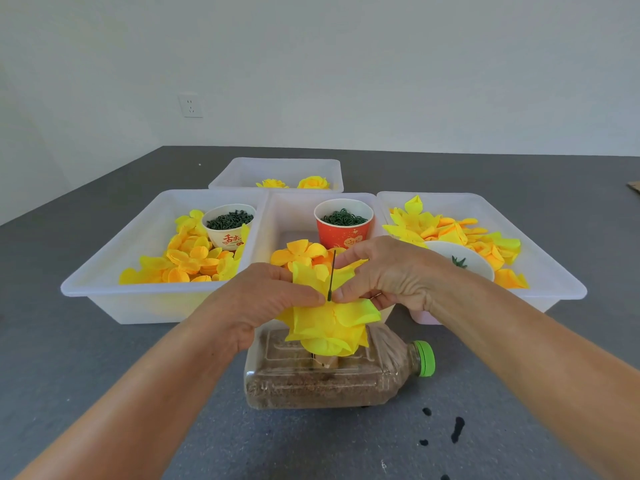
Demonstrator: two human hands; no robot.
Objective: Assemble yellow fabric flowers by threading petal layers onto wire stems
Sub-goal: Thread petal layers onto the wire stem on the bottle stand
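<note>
Yellow petal layers (329, 323) stacked on upright dark wire stem (331, 275), perhaps pinched

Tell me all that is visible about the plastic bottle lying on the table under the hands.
The plastic bottle is clear and ribbed and lies on its side on the grey table, its green cap pointing right. Brown grainy matter fills it partly. A beige tube stands up from its top side, under the yellow flower. No hand touches the bottle.
</note>
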